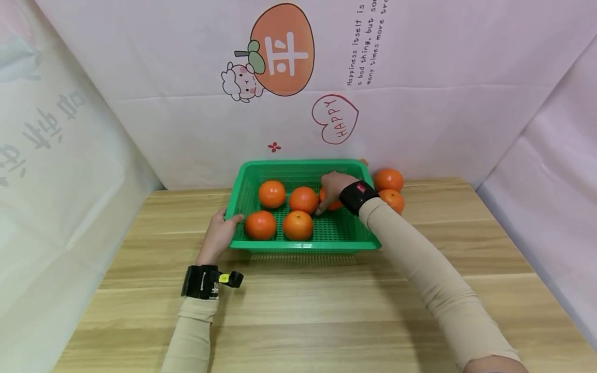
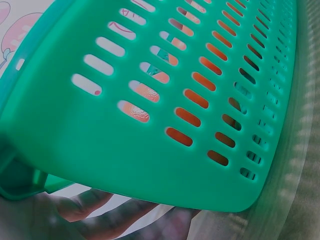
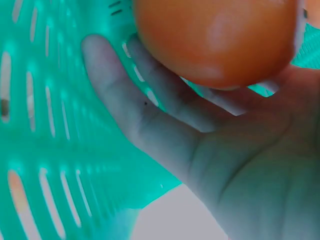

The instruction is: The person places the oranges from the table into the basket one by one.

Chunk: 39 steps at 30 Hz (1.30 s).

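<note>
A green plastic basket (image 1: 303, 245) with slotted walls stands on the wooden table, several oranges lying in it. At its left end my left hand (image 1: 219, 235) grips the rim, thumb over the top and fingers outside below. The left wrist view shows those fingers under the basket's rim, beside the slotted wall. My right hand (image 1: 337, 185) reaches into the back right of the basket and holds an orange (image 3: 215, 40), its fingers around the fruit. Just left of it sit a back orange (image 1: 304, 200) and a front orange (image 1: 298, 226).
Outside the basket's right end, two more oranges rest on the table: a rear one (image 1: 389, 180) and a nearer one (image 1: 392, 201), partly behind the right wrist. A white printed cloth (image 1: 186, 134) hangs behind the table (image 1: 298, 321) and along its sides.
</note>
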Each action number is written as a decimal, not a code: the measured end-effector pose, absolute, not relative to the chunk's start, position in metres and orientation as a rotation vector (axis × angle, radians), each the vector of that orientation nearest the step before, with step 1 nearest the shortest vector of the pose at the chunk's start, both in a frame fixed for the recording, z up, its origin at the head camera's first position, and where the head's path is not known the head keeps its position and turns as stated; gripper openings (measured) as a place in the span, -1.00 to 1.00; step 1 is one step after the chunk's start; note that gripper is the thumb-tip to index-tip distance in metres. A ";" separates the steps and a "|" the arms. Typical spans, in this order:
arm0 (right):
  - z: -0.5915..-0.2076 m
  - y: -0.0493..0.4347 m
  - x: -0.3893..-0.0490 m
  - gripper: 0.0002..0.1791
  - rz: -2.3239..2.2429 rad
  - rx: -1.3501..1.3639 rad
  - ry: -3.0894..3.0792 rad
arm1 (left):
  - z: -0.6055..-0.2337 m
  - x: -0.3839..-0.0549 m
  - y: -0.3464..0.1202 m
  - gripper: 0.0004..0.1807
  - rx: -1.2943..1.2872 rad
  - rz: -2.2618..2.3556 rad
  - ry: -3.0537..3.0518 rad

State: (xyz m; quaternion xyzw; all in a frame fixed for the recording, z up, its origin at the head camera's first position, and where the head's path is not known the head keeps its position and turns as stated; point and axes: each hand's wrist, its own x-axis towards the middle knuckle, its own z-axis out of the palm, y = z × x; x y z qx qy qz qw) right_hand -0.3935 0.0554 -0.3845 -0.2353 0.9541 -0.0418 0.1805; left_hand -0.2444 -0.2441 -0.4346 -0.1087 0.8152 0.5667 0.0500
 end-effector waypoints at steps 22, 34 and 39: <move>-0.349 0.076 -0.392 0.00 -0.212 -0.760 2.717 | -0.435 -0.243 -0.243 -0.39 -0.330 1.738 2.469; -0.333 0.095 -0.382 -0.02 -0.301 -0.812 2.744 | -0.437 -0.244 -0.244 -0.40 -0.328 1.741 2.479; -0.330 0.102 -0.378 -0.08 -0.336 -0.840 2.786 | -0.437 -0.243 -0.243 -0.40 -0.327 1.740 2.477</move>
